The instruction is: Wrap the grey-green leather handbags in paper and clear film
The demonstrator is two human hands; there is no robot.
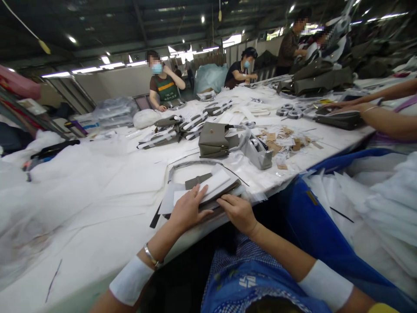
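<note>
A grey-green bag (198,180) lies flat at the table's near edge, with white foam sheets (215,184) over it and a wrapped handle curving behind. My left hand (190,208) rests on the sheets and the bag's near side, fingers spread. At the bag's right near edge, my right hand (239,213) has its fingers pressed together against the edge; what they pinch is too small to make out. Just beyond stands a boxy grey-green bag (213,140), beside a plastic-wrapped item (257,152).
Brown and white tags (286,141) are scattered at the right. Wrapped handles and bag parts (176,128) lie behind. A blue bin (302,217) with white sheets stands at the right. Another person's hands hold a dark bag (340,117). White sheeting (97,174) covers the left.
</note>
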